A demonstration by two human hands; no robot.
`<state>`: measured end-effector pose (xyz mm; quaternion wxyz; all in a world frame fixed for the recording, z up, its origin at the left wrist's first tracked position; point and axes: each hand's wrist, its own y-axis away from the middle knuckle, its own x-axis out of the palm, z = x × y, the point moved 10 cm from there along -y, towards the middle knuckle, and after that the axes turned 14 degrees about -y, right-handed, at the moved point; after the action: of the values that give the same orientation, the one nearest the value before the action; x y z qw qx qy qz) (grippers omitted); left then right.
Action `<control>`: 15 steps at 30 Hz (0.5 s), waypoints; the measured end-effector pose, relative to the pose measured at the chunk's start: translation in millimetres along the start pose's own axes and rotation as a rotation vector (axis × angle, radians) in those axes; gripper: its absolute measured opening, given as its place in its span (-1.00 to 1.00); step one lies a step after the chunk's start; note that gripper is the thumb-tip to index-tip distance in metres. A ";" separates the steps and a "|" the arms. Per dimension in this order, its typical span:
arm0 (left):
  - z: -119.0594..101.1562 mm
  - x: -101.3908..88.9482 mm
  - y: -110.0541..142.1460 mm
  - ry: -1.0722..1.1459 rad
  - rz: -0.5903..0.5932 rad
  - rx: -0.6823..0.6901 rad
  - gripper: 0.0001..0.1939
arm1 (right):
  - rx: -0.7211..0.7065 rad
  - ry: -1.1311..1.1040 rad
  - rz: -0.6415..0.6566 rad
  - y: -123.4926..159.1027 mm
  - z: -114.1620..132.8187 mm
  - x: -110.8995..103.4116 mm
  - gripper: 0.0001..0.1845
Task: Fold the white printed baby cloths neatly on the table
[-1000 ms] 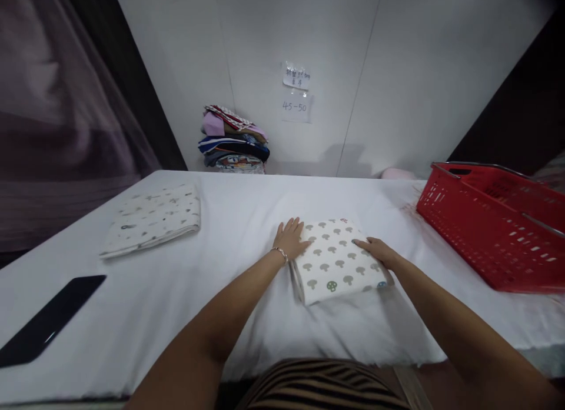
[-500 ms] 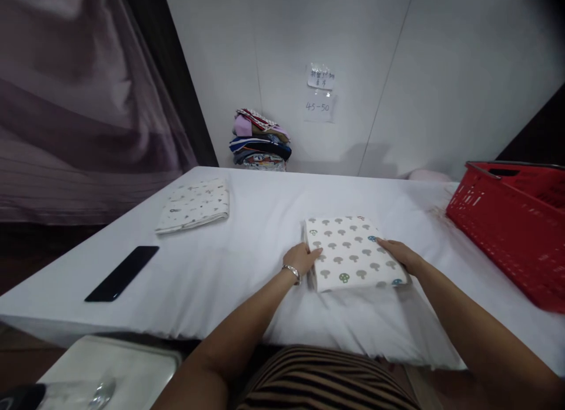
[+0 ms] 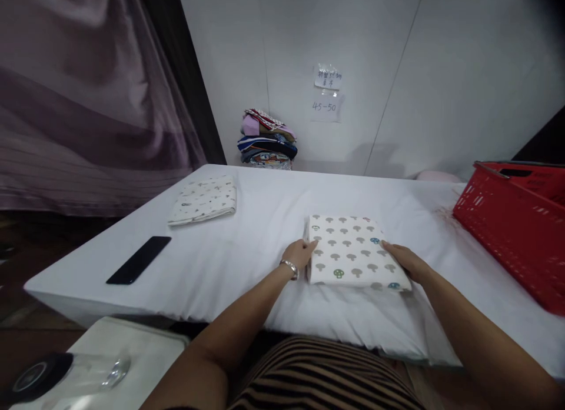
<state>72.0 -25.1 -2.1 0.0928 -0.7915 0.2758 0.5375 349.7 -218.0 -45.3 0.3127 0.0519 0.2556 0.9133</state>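
Landmark = the mushroom-print cloth [image 3: 348,254], lying folded in a flat, roughly 4-sided block on the white-sheeted table [image 3: 260,204], close to its front edge.

L hand [image 3: 299,254]: at the cloth's L edge, thumb on top, fingers curled down & mostly hidden; looks closed on that edge. R hand [image 3: 405,260]: at the cloth's R edge, thumb laid on top, fingers out of sight below; seems to pinch that side, tho how firmly I can't tell.

Progress, as far as visible: folding looks largely done — top face flat, print showing, no loose flap on top. Poss. left: L edge shows layers not quite flush, so some squaring-up may remain; hands not yet off it. Underside hidden, can't judge.

Smaller-print cloth [image 3: 205,199], well L of & farther back than the landmark, also lies folded, w/ neither hand on it; that one looks done.

Rest, rel. to the same cloth: dark flat phone-like slab [image 3: 139,260] well L; red basket [image 3: 507,222] well R, partly cut off by the frame; clothes pile [image 3: 268,140] beyond & to the L; "45-50" sign [image 3: 325,107] on the wall [image 3: 397,22] behind.
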 end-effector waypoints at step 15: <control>1.2 5.0 18.6 -0.111 0.049 0.044 -0.65 | -0.019 0.001 -0.061 10.4 3.7 1.1 -0.50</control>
<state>62.5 -41.8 -4.3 0.1120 -0.7513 0.3016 0.5762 344.1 -222.7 -36.9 0.3409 0.0406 0.2486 0.9057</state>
